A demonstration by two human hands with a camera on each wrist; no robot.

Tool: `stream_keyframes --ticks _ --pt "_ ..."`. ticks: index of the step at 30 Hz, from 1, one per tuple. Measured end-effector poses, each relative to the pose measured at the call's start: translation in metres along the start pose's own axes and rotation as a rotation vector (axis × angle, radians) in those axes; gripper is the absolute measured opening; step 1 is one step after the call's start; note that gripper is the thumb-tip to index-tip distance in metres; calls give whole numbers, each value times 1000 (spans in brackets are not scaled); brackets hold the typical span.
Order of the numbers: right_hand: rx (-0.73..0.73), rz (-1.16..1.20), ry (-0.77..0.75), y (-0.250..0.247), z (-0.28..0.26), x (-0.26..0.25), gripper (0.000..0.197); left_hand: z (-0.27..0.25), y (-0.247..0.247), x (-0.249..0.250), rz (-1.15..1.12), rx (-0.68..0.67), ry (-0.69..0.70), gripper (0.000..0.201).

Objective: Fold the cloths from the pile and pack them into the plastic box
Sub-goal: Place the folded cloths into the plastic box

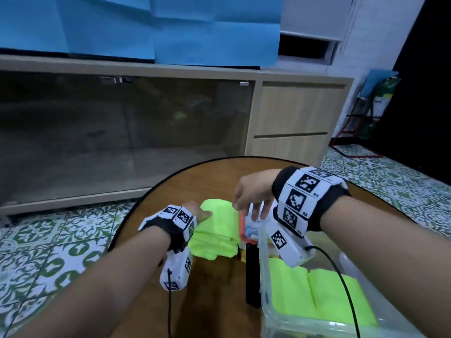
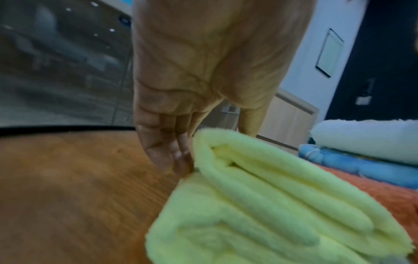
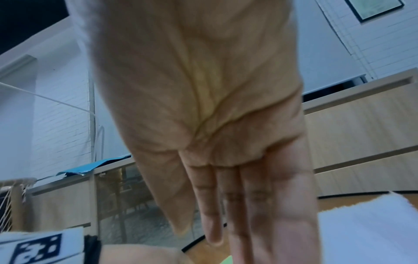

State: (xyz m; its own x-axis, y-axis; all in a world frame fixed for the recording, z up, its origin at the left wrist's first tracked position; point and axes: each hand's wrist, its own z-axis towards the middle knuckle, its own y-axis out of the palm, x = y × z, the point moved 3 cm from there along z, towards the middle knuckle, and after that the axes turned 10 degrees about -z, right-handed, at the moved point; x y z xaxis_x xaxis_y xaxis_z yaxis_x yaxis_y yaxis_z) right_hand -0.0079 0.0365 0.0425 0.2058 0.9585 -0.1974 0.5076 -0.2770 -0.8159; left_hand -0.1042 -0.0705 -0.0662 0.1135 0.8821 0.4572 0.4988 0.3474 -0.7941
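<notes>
A folded lime-green cloth (image 1: 217, 231) (image 2: 260, 205) lies on the round wooden table (image 1: 214, 176). My left hand (image 1: 202, 213) holds its left end, with the fingers (image 2: 165, 148) down against the edge and the thumb over the top fold. My right hand (image 1: 255, 211) hovers open above the pile, its straight fingers (image 3: 239, 214) holding nothing. The pile (image 1: 242, 228), right of the green cloth, shows white (image 2: 366, 139), blue (image 2: 361, 166) and orange (image 2: 389, 194) cloths. The clear plastic box (image 1: 263, 269) at the near right holds two folded green cloths (image 1: 329, 296).
A black upright object (image 1: 252, 274) stands between the green cloth and the box. Cables hang from both wrist units. A low wooden cabinet with glass doors (image 1: 122, 132) stands beyond the table, on patterned floor tiles.
</notes>
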Motion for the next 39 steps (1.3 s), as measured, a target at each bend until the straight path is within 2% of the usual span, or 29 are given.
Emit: stream_keyframes --ticks 3,7,9,12,14,16,18,22,24,26,27,29,33,37,39 --pt "66 6 13 7 -6 5 30 4 7 -3 -177 0 -19 47" --pt "152 30 49 11 -17 19 28 -10 -3 4 -349 53 31 37" --pt "215 60 57 8 -22 24 27 -20 -18 6 -407 114 65 44" --pt "320 126 67 4 -32 29 27 -40 -52 10 -533 229 158 32" --pt "394 169 67 1 -40 30 35 -57 -72 16 -654 258 233 31" --pt "478 197 75 0 -48 30 48 -75 -81 29 -758 226 309 31" --pt "545 278 78 -1 -56 31 51 -90 -79 48 -820 173 373 37" --pt "604 588 120 -5 -71 47 50 -113 -51 86 -874 91 462 72" --pt "580 815 132 1 -79 64 50 -123 -28 99 -917 8 485 74" --pt "476 1036 153 15 -88 86 44 -132 -4 109 -982 -105 479 66" --pt "418 1059 172 22 -94 96 40 -136 8 113 -1007 -164 460 64" --pt "359 983 205 31 -106 118 31 -144 28 120 -994 -267 427 62" --pt "266 812 245 48 -125 156 17 -153 57 134 -758 -456 402 49" --pt "129 695 324 62 -129 177 32 -146 73 151 -456 -500 363 64" --pt "80 621 369 66 -129 180 36 -149 76 160 -322 -516 347 61"
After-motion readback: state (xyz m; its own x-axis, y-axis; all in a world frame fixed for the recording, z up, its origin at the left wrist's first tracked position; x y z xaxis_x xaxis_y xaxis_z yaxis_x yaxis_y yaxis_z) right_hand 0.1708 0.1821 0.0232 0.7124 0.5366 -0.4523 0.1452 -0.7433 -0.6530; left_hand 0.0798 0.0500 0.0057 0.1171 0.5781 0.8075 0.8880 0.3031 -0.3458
